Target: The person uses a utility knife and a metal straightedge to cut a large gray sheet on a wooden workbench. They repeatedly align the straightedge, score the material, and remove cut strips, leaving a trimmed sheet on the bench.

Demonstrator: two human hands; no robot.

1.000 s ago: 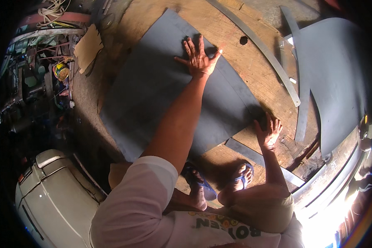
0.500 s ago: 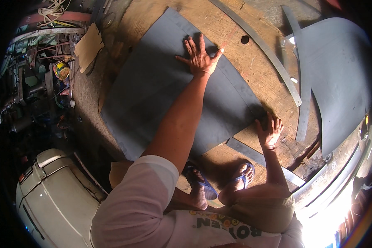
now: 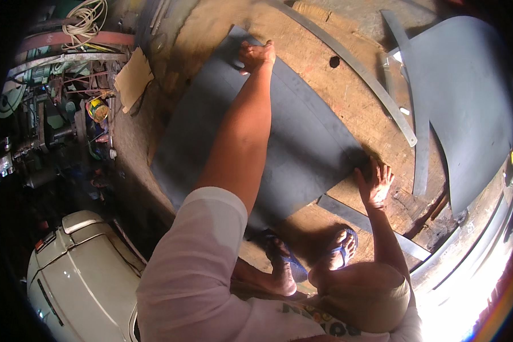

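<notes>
We squat on a wooden desk (image 3: 347, 97) with a large dark sheet (image 3: 302, 148) lying flat in front of our feet. Our left hand (image 3: 256, 55) reaches out to the far end of the sheet and rests there with fingers curled at the far corner; whether it grips the edge or only presses down we cannot tell. Our right hand (image 3: 375, 183) lies at the near right corner, fingers spread, palm down, touching both sheet and wood. The two hands are well apart, one at each end of the sheet.

We judge the step in hand to be positioning or steadying the sheet on the desk, holding it by opposite corners. The next move calls for both hands working together: the far hand needs a sure hold on the edge, and the near hand has to keep its corner from sliding while the sheet is shifted or lined up.

A long thin strip (image 3: 353, 68) lies on the wood just beyond the sheet, and a second curved sheet (image 3: 467, 114) lies to the right, apart from ours. Our sandalled feet (image 3: 308, 259) stand at the near edge.
</notes>
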